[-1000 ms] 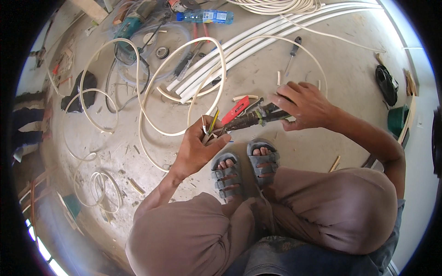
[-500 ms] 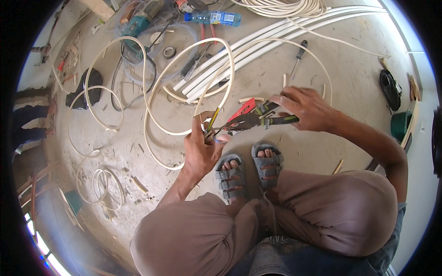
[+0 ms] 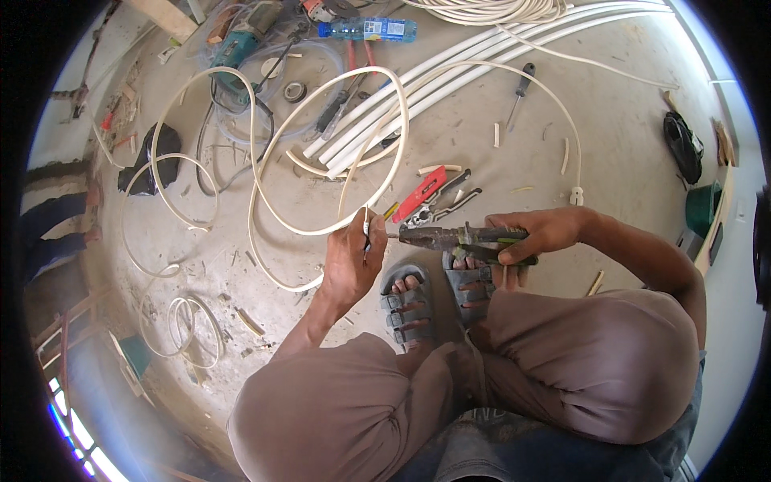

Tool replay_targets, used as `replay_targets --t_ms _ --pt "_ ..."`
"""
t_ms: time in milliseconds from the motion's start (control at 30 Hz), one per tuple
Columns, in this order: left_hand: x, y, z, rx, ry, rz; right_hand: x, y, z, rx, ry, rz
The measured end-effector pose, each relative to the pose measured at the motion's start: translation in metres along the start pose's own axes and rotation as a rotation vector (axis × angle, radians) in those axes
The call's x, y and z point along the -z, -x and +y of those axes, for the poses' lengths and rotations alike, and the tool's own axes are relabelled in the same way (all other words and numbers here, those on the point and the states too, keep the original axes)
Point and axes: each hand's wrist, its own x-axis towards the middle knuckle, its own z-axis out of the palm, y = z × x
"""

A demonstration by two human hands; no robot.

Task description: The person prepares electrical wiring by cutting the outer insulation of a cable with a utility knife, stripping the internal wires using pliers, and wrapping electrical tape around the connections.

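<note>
Pinched in my left hand (image 3: 351,255) is the end of a cream cable (image 3: 400,136), with thin wires showing by the fingertips, one of them yellow-green. My right hand (image 3: 542,233) is closed around dark combination pliers (image 3: 450,236) with black and green handles. Their jaws point left and reach close to my left fingertips, at a wire end. Whether the jaws grip that wire is too small to tell. Just beyond the pliers, a red utility knife (image 3: 421,195) and a wire stripper (image 3: 438,202) with grey and black handles lie on the floor.
Cable loops spread over the floor to the left. White conduit pipes (image 3: 377,128) lie beyond my hands, beside a screwdriver (image 3: 520,96). A green power tool (image 3: 234,50) and a blue water bottle (image 3: 368,30) are farther off. My sandals (image 3: 408,305) stand below the pliers.
The pliers' handles have come together and my right hand has moved down, now wrapped around them. My left hand has turned slightly and moved little. The knife and stripper now show uncovered.
</note>
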Motion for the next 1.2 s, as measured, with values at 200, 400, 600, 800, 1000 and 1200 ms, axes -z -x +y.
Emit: replay_targets --t_ms 200,400,600,800,1000,1200 --pt "0.017 -0.011 0.017 0.176 0.032 0.071 -0.012 0.028 -0.036 0.236 0.961 0.500" --pt "0.023 -0.023 0.029 0.223 0.103 0.085 -0.010 0.013 -0.040 0.461 1.738 1.017" --pt "0.026 -0.023 0.034 0.272 0.113 0.030 0.001 -0.001 -0.038 0.569 1.857 1.079" --pt "0.024 -0.024 0.032 0.253 0.171 0.063 0.005 -0.003 -0.038 0.617 1.858 1.061" --pt "0.025 -0.024 0.033 0.281 0.200 0.011 0.005 -0.002 -0.035 0.605 1.813 1.023" --pt "0.017 -0.019 0.022 0.159 0.050 0.066 0.005 -0.001 -0.020 0.445 1.209 0.535"
